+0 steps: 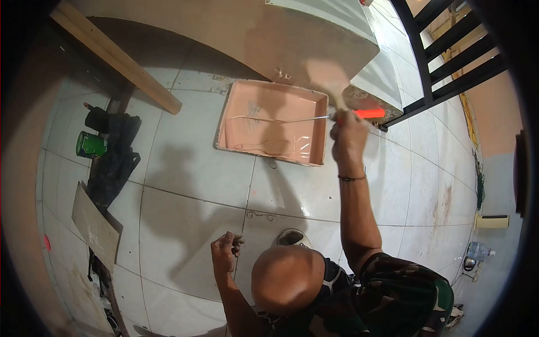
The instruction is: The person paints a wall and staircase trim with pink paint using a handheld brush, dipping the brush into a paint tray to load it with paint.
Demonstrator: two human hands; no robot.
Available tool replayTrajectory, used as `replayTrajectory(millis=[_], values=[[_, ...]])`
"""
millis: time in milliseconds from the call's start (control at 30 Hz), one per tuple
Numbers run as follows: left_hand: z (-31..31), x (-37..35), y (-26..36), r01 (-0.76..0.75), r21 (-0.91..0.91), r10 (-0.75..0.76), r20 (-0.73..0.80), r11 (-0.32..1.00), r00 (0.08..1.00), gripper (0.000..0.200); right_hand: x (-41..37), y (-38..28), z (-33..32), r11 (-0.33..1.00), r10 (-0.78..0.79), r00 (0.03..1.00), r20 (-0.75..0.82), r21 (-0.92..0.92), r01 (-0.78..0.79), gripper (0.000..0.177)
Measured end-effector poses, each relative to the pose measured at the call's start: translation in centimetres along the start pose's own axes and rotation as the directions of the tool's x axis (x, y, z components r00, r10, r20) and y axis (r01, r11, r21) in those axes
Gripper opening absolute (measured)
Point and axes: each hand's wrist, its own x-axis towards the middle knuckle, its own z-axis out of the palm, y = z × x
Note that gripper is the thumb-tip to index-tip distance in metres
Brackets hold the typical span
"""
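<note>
My right hand [349,135] is closed around the handle of a wide, flat brush [330,77], blurred and raised in front of a pinkish wall. Beside that hand shows an orange-red handle [370,113], in line with a thin metal rod [303,119] reaching over the paint tray [323,137]. The rectangular tray holds pink paint and lies on the tiled floor. My left hand [225,250] is low, left of centre, apart from the tray, its fingers curled; whether they hold something small is unclear.
A wooden board [120,59] slants down at upper left. Along the left lie dark cloth [115,160], a green can [91,145] and a flat grey panel [96,222]. Black metal bars [463,56] stand at upper right. A plastic bottle [478,251] is at far right.
</note>
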Motion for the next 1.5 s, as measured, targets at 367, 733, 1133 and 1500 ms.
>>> replayTrajectory(millis=[367,733,1133,1500], values=[[-0.7,-0.9,0.3,0.057,0.088,-0.050,-0.081,0.994,0.995,0.039,5.4,4.7,7.7,0.987,0.136,0.990,-0.029,0.095,-0.133,0.012],[-0.8,-0.8,-0.6,0.018,-0.025,-0.019,-0.032,1.000,0.999,0.036,-0.9,1.2,5.6,0.998,0.000,0.999,0.047,0.059,-0.003,0.019],[-1.6,-1.6,-1.0,0.005,-0.010,-0.006,-0.075,1.000,0.997,0.040,0.5,-4.3,15.1,0.972,-0.040,0.998,0.055,0.234,0.026,0.018],[-1.9,-1.7,-0.8,0.012,0.024,-0.011,-0.045,1.000,0.999,0.041,-2.1,7.0,10.9,0.996,0.062,0.996,0.068,-0.064,-0.058,0.017]])
